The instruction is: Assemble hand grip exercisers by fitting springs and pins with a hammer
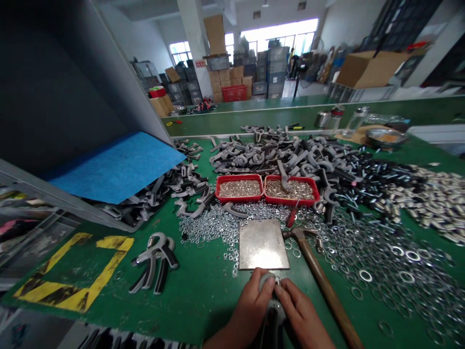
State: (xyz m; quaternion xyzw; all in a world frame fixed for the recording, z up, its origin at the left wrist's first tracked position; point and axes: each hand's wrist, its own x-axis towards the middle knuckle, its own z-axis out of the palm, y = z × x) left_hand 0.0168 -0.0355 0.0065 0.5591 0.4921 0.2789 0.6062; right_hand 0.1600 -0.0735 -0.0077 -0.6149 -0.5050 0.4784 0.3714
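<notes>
At the bench's near edge, my left hand [255, 301] is closed around the curved grey head of a hand grip exerciser [271, 315], its thumb on top. My right hand [298, 310] is closed against the other side, thumb and fingertips pinching near a small shiny metal bit at the head. Black-padded handles hang down between my palms, partly hidden. Just beyond my fingers lies a square steel plate [264, 245]. To the right rests a hammer [319, 278] with a wooden handle. Several grey-and-black hand grip exercisers [156, 261] lie together on the left.
Two red trays [240, 188] of small metal parts stand behind loose nuts [214, 225]. Grey handles [269, 152] are heaped beyond them. Rings [378, 276], black knobs with screws [370, 179] and metal sleeves [439, 198] spread rightward. A grey shelf [109, 213] borders the left.
</notes>
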